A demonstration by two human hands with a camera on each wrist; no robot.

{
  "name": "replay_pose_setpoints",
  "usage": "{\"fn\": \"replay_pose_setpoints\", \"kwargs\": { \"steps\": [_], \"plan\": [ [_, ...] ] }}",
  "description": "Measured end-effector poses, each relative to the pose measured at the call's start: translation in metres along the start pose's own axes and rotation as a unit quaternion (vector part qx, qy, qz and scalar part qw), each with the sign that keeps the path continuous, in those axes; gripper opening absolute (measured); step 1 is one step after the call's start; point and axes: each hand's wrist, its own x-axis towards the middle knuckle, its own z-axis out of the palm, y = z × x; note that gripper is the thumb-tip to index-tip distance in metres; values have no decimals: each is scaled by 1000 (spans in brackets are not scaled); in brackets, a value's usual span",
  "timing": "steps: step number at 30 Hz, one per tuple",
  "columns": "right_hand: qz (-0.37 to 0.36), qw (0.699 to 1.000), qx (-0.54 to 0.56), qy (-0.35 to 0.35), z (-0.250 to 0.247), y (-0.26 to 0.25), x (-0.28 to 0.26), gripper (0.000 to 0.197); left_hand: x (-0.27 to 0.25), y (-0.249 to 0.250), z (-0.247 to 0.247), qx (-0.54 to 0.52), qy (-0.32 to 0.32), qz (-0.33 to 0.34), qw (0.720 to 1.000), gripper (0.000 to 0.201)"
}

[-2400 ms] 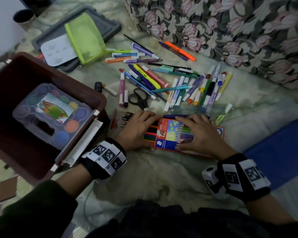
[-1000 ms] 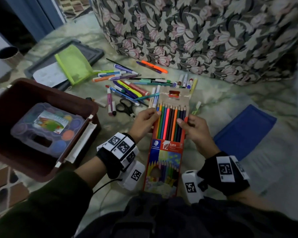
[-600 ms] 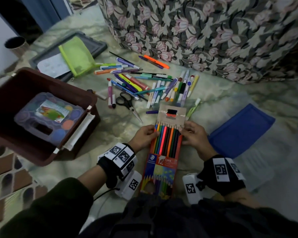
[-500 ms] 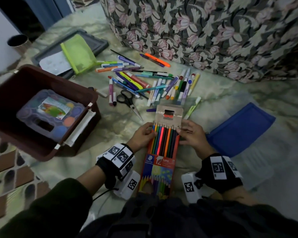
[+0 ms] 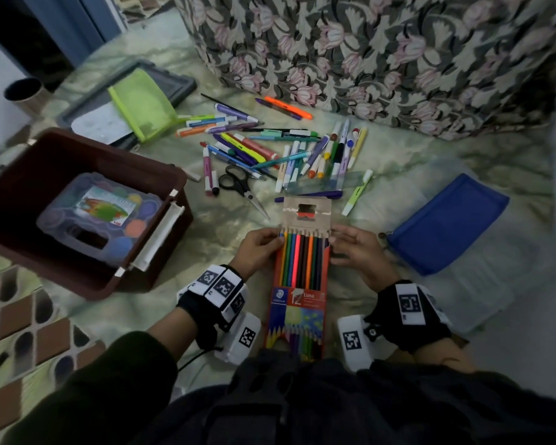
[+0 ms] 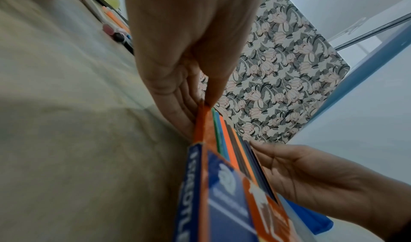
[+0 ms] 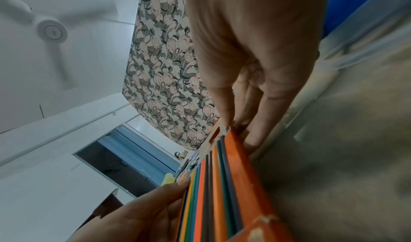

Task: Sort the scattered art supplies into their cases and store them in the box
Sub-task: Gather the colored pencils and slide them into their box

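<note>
An orange box of coloured pencils lies lengthwise in front of me, its cardboard flap open and the pencils showing. My left hand pinches the box's left edge near the pencil ends, thumb on top. My right hand holds the right edge, with fingers under the box. Beyond the flap, scattered markers and pens lie on the floor. A brown storage box stands at the left with a clear paint case inside.
Black scissors lie just left of the flap. A blue pouch rests on a clear plastic case at the right. A green mesh pouch lies on a grey tray at the back left, beside a metal cup. Floral-covered furniture closes off the back.
The pencil box lay sideways under both hands; it now points lengthwise with its flap open. Both hands have kept hold of its sides and drawn it back from the marker pile.
</note>
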Motion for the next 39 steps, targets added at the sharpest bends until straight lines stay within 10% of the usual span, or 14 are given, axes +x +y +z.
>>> {"fn": "replay_pose_setpoints", "kwargs": {
  "steps": [19,32,39],
  "plan": [
    [10,997,16,71,13,-28,21,48,6,1,-5,26,-39,25,999,46],
    [-218,932,-286,44,21,-22,31,26,16,-1,-9,3,-60,24,998,55],
    [-181,928,-322,38,16,-13,35,26,33,0,-10,22,-6,-5,1000,32]
  ]
}}
